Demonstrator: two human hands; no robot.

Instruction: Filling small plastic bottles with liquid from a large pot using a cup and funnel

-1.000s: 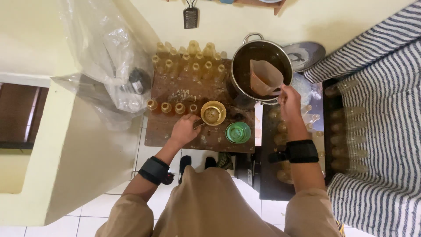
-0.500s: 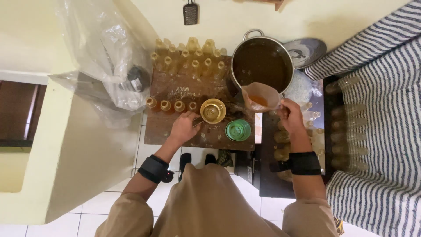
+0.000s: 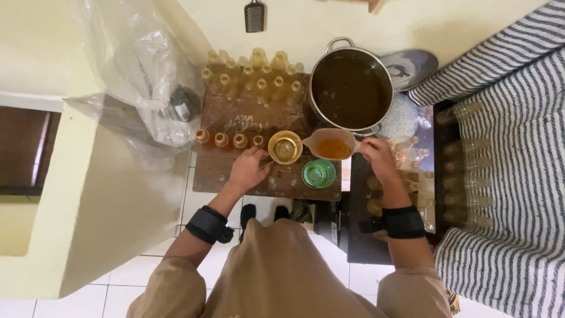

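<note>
From overhead, the bottle under the yellow funnel (image 3: 285,147) is covered by the funnel itself, so its fill cannot be judged. The person's body hides the near edge of the brown wooden table (image 3: 235,121), and the bottles on the shelf right of the big pot (image 3: 351,88) blur behind glare and a striped cloth (image 3: 506,147). A clear plastic bag (image 3: 138,76) veils a dark object left of the table.

The left hand (image 3: 248,169) sits just below the funnel, fingers closed around its rim or the bottle neck; which one is unclear. The right hand (image 3: 378,158) is clamped on the handle of a plastic jug (image 3: 331,145) holding amber liquid. The jug lies just below the pot, its spout touching or nearly touching the funnel's right side. 4 filled bottles (image 3: 228,140) stand in a row left of the funnel, and a green lid (image 3: 318,173) rests below the jug, between the 2 hands.
</note>
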